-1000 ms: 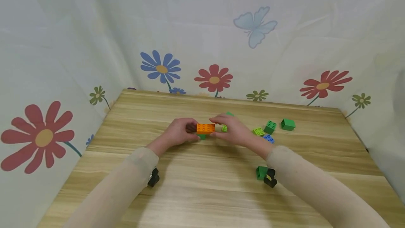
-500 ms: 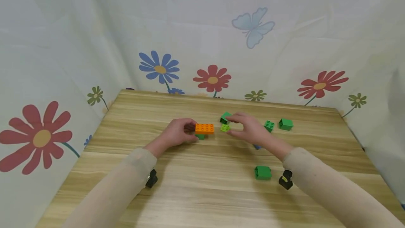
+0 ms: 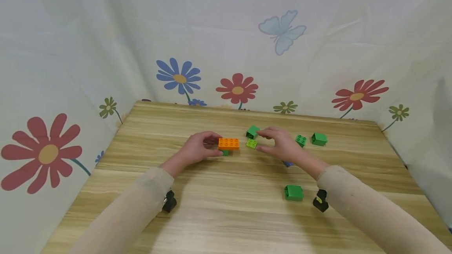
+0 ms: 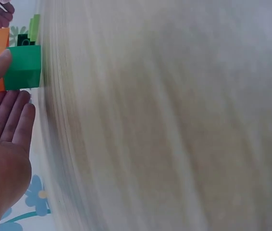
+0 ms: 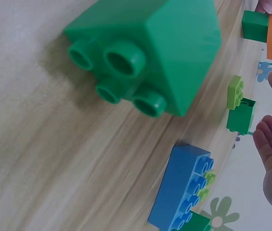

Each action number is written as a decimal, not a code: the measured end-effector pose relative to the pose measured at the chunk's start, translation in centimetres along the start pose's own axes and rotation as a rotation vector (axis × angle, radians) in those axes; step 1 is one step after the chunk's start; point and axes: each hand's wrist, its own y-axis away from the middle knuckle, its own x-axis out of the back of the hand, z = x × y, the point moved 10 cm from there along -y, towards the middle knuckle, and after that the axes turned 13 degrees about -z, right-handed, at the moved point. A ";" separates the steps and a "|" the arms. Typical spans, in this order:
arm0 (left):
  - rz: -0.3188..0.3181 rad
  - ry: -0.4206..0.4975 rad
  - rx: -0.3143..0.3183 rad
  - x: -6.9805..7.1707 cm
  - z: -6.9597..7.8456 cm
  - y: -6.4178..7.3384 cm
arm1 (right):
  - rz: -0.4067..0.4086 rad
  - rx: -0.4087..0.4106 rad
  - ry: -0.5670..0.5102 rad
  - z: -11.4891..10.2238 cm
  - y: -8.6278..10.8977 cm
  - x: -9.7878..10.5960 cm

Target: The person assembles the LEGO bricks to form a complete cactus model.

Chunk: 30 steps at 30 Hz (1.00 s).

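Observation:
My left hand [image 3: 197, 148] is at an orange building brick [image 3: 228, 144] on top of a green brick [image 4: 24, 67]. In the left wrist view its thumb presses near the joint of the two bricks, with the fingers on their far side. My right hand [image 3: 282, 145] hovers, thumb and fingers parted and holding nothing. Its fingertips are nearest a small lime brick [image 3: 252, 143] and a green brick [image 3: 252, 131] lying just behind it. Whether they touch either, I cannot tell in the head view; the right wrist view has them apart.
On the wooden table [image 3: 197, 222], a green brick [image 3: 294, 192] lies below my right forearm. A blue brick [image 5: 179, 187] is partly hidden by that arm in the head view. Two more green bricks [image 3: 319, 138] lie to the right. A flowered curtain [image 3: 212, 30] stands behind the table.
My right hand has moved right, away from the orange brick, to the lime brick. In the last half second it has barely shifted. My left hand stays at the stacked bricks.

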 end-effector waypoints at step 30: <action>-0.001 0.058 0.013 -0.3 0.1 0.0 | -0.049 -0.140 -0.037 2.6 -1.8 -2.4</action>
